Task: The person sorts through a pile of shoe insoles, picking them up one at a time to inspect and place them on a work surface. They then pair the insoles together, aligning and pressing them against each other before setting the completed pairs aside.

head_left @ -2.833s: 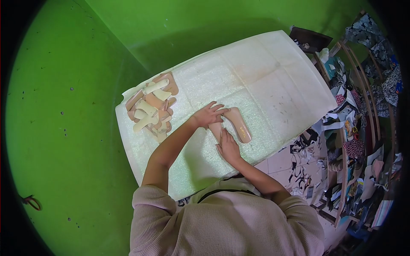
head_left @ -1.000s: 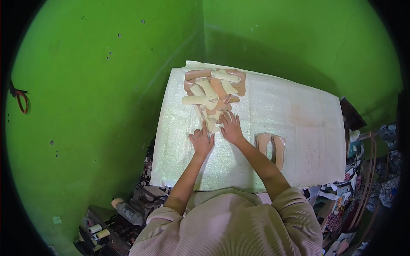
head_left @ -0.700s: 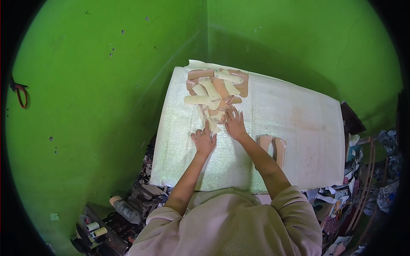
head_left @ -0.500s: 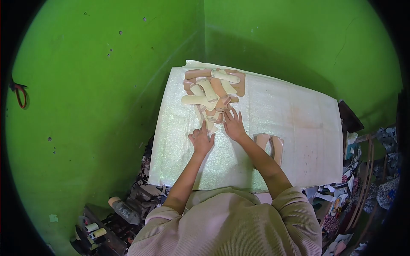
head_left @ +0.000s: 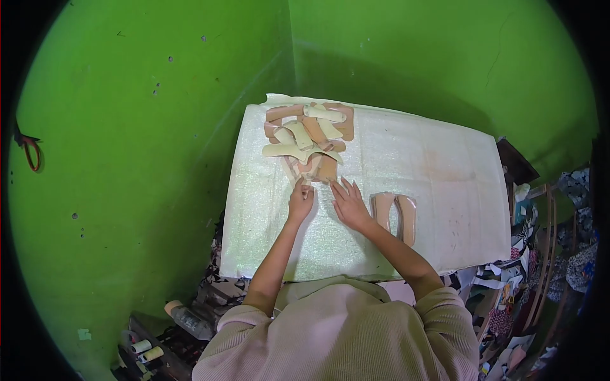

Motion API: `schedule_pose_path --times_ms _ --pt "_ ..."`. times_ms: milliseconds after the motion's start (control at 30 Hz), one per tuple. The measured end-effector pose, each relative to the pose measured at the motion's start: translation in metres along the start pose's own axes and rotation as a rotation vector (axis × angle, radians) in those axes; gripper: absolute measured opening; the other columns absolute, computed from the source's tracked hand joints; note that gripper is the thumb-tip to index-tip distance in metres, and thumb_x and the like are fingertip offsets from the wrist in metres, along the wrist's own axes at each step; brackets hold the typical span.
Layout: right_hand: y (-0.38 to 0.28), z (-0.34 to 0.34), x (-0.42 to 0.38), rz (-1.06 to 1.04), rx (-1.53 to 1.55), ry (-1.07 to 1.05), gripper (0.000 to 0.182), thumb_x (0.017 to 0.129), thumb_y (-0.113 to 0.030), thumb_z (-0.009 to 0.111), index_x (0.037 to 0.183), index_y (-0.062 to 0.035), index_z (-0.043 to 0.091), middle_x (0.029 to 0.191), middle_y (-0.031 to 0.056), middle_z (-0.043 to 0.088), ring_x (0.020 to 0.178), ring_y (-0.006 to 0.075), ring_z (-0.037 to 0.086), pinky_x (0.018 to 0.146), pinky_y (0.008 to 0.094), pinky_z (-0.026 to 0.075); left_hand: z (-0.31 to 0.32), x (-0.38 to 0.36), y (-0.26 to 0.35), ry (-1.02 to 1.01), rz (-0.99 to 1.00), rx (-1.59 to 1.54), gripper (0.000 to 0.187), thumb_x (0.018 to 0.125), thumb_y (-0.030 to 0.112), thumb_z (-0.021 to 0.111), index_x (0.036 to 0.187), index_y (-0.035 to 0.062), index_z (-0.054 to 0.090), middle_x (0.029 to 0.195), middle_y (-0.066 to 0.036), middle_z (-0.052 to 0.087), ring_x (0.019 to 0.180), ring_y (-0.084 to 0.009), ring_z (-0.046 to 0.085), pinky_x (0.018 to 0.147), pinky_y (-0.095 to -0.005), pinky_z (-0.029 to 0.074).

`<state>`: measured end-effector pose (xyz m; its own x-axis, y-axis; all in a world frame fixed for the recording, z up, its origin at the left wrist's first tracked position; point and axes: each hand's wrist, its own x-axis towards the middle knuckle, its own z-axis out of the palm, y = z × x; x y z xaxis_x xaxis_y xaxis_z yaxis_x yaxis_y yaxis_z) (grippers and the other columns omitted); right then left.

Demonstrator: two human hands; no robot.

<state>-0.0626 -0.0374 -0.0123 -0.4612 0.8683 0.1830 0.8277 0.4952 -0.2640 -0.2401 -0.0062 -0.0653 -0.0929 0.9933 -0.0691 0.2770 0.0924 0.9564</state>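
Note:
A heap of tan and cream shoe insoles [head_left: 306, 140] lies at the far left of the white foam-covered table [head_left: 438, 159]. My left hand [head_left: 300, 202] reaches the near edge of the heap, its fingertips pinching a pale insole piece at the bottom of the pile. Just to its right, my right hand [head_left: 348, 204] lies flat on the table with fingers spread, holding nothing. Two tan insoles [head_left: 395, 214] lie side by side on the table, right of my right forearm.
Green walls meet in a corner behind the table. Thread spools and a bottle [head_left: 187, 317] sit on the floor at lower left. Patterned fabric scraps and a wooden rack [head_left: 540, 254] crowd the right side. Red scissors [head_left: 27, 149] hang on the left wall.
My right hand has drawn back from the heap toward me and now rests flat on the table. My left hand has moved forward onto the heap's near edge.

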Motion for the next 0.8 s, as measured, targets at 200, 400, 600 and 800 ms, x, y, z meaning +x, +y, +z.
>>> schedule_pose_path --times_ms 200,400,600,800 --pt "-0.019 -0.009 -0.044 -0.035 0.054 0.011 0.044 0.086 -0.018 0.048 0.125 0.0022 0.042 0.137 0.0102 0.033 0.127 0.0316 0.027 0.105 0.0492 0.019 0.003 -0.014 0.027 -0.283 -0.564 -0.539 0.045 0.085 0.044 0.052 0.112 0.0085 0.053 0.09 -0.001 0.062 0.07 -0.0089 0.055 0.061 -0.0194 0.038" --pt "-0.035 -0.02 -0.081 -0.048 0.103 -0.005 0.046 0.085 -0.016 0.05 0.127 0.0008 0.04 0.137 0.0105 0.034 0.125 0.034 0.029 0.104 0.0497 0.021 0.018 -0.017 0.018 -0.32 -0.642 -0.693 0.046 0.085 0.053 0.044 0.105 0.0126 0.055 0.09 -0.001 0.059 0.075 -0.011 0.053 0.067 -0.0248 0.039" --pt "-0.04 -0.033 -0.104 -0.048 0.181 0.014 0.046 0.084 -0.015 0.05 0.127 -0.0013 0.041 0.134 0.0107 0.037 0.125 0.0336 0.03 0.104 0.0486 0.022 0.019 -0.021 0.018 -0.354 -0.637 -0.831 0.046 0.086 0.047 0.041 0.113 0.011 0.05 0.108 -0.005 0.056 0.095 -0.0166 0.052 0.082 -0.0299 0.04" --pt "-0.037 -0.064 -0.114 0.055 0.491 0.187 0.037 0.086 -0.009 0.048 0.121 0.0009 0.048 0.127 0.0124 0.045 0.12 0.0307 0.039 0.1 0.0398 0.03 0.019 -0.034 0.02 -0.228 0.123 -0.273 0.034 0.078 0.008 0.055 0.112 0.0051 0.051 0.119 -0.006 0.052 0.111 -0.0162 0.047 0.093 -0.0305 0.036"
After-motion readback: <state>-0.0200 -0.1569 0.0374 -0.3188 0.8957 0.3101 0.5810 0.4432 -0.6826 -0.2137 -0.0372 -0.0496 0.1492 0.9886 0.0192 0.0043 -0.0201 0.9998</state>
